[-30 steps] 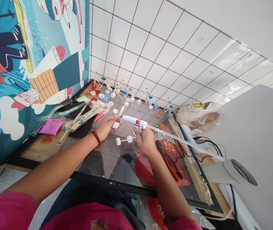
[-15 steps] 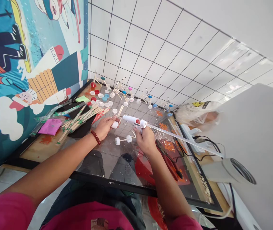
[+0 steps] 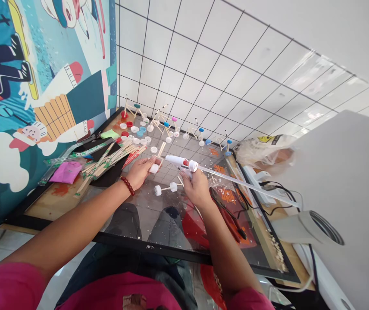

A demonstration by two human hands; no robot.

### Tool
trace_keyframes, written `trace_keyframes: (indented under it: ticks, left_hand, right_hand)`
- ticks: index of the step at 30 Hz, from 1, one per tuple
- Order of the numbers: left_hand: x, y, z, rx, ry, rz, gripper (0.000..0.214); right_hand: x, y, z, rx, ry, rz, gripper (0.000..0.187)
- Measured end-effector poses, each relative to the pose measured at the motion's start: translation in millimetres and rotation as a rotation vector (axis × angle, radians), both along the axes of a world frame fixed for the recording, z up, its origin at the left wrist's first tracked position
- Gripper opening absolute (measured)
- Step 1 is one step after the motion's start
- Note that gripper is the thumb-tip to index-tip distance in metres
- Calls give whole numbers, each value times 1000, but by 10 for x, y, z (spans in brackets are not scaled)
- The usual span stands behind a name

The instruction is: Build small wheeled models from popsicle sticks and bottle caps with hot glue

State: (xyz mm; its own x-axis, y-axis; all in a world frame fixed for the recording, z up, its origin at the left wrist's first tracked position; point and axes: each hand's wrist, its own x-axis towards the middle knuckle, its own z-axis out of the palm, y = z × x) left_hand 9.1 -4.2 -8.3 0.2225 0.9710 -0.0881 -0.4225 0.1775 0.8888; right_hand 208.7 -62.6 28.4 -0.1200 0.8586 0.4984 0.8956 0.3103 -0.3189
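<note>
My right hand (image 3: 198, 187) grips a white glue gun (image 3: 177, 161) by its handle, with the nozzle pointing left. A long clear glue stick (image 3: 249, 186) runs out of the gun's back end. Close to the nozzle, my left hand (image 3: 142, 173) pinches a small wooden stick frame (image 3: 159, 162) with a white bottle cap (image 3: 154, 168) at its lower side. Whether nozzle and frame touch, I cannot tell. Below, on the glass tabletop (image 3: 129, 226), two white caps joined by a stick (image 3: 165, 188) lie between my hands.
Loose bottle caps (image 3: 134, 129) and several stick-and-cap models (image 3: 189, 132) line the table's far side. Left lies a pile of wooden chopsticks (image 3: 107, 165) beside a pink packet (image 3: 66, 172). Pliers (image 3: 228, 211), a power strip (image 3: 262, 185) with cables and a grey tube (image 3: 304, 228) are at right.
The whole view has shifted very slightly. Both hands keep the same hold and nearly the same position, with the nozzle still by the stick frame.
</note>
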Motion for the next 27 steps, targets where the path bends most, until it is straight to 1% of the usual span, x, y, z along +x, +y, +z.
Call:
trace_keyframes:
  ticks: [7, 13, 21, 24, 27]
  left_hand:
    - [0, -8, 3, 9, 0, -17, 29]
    - [-15, -3, 18, 11, -15, -23, 29]
    - [-46, -57, 95, -78, -45, -100, 31]
    - [-44, -55, 90, -58, -63, -111, 32]
    - [-38, -37, 74, -40, -95, -89, 36]
  right_hand:
    - [-17, -20, 14, 31, -18, 27, 34]
    - [-15, -4, 22, 23, -26, -2, 34]
    - [-9, -7, 39, 34, 33, 13, 37]
    - [3, -5, 38, 38, 55, 3, 36]
    - [19, -1, 35, 46, 70, 11, 35]
